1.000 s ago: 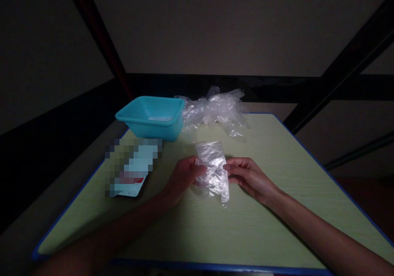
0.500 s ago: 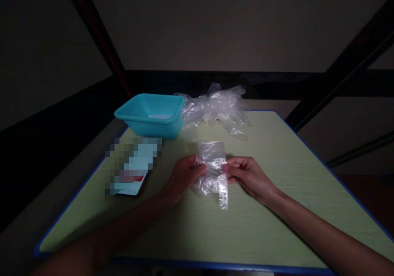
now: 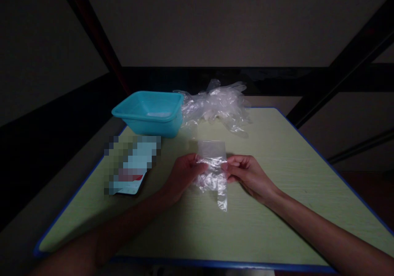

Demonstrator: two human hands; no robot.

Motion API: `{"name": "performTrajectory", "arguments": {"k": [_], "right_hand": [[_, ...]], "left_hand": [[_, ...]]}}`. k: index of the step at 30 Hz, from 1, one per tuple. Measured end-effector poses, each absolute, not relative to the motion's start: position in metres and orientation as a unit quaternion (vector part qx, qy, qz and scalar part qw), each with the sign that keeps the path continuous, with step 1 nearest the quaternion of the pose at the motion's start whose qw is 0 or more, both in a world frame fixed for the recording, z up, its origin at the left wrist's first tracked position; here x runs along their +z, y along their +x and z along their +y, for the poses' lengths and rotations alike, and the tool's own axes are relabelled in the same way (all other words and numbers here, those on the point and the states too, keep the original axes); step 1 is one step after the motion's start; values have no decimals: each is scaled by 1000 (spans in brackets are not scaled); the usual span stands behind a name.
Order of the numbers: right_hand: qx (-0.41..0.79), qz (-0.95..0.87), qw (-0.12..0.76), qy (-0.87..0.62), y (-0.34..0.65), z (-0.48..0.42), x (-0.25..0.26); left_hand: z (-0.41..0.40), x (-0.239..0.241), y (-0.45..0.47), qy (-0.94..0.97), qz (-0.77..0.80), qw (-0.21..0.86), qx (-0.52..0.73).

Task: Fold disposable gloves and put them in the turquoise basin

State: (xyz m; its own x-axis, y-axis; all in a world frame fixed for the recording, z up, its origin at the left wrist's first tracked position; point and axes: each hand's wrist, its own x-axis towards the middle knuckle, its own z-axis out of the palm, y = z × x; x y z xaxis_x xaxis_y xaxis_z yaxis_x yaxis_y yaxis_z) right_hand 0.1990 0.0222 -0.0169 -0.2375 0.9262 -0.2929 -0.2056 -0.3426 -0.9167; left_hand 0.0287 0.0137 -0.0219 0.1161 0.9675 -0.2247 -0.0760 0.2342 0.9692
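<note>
Between my two hands is a clear plastic glove (image 3: pixel 212 177), held above the middle of the table. Its flat cuff end points away from me, and one finger hangs down toward me on the right. My left hand (image 3: pixel 186 171) pinches its left edge, thumb on top. On the opposite edge, my right hand (image 3: pixel 243 169) grips it between thumb and fingers. The fingertips under the plastic are partly hidden. Beyond the hands lies a loose heap of clear plastic gloves (image 3: pixel 218 103).
A blue plastic basin (image 3: pixel 150 122) stands at the back left, with something pale inside. Nearer on the left lies a phone (image 3: pixel 131 187), its screen mostly blurred out. The pale green table (image 3: pixel 271 239) has a blue edge, with a wall (image 3: pixel 221 25) behind it.
The hands keep their pinch on the glove, whose cuff end now looks flatter and smoother. The whole view has shifted slightly.
</note>
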Motion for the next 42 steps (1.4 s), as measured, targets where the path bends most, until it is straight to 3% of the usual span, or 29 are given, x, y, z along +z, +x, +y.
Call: {"name": "performTrajectory", "arguments": {"k": [21, 31, 42], "right_hand": [[711, -395, 455, -364, 201, 24, -23], [567, -497, 532, -385, 208, 27, -23], [425, -648, 518, -362, 210, 24, -18]], "left_hand": [[14, -17, 30, 351, 473, 654, 475], [14, -10, 23, 344, 421, 697, 467], [15, -17, 27, 395, 525, 607, 448]]}}
